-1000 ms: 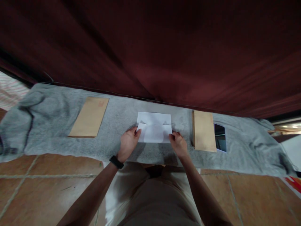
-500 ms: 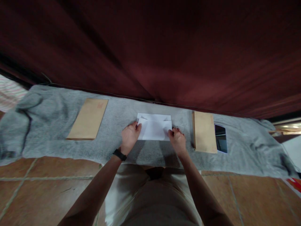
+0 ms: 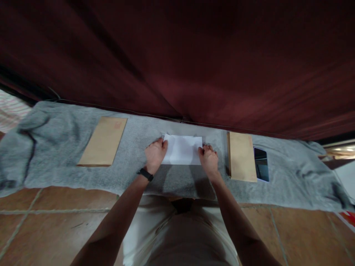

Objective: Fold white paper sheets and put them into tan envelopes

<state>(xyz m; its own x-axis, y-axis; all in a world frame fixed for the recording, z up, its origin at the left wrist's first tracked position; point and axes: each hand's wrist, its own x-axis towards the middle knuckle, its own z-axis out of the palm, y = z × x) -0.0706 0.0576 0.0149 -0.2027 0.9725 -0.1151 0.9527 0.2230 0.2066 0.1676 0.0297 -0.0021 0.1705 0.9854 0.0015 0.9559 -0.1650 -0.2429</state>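
Note:
A folded sheet of white paper lies on the grey cloth in front of me, its layers almost lined up at the far edge. My left hand grips its left side between thumb and fingers, and a dark band circles that wrist. At the paper's right side, my right hand pinches the edge with curled fingers. Both hands rest low, close to the cloth. The fingertips beneath the paper are partly hidden.
Left of the paper lies a flat brown envelope. To the right sits a thicker stack of brown envelopes, with a dark-screened phone beside it. A dark red fabric rises behind the cloth; floor tiles show in front.
The paper's upper layer has moved away from me and down, so it now nearly covers the lower layer. Both hands keep hold of the sides.

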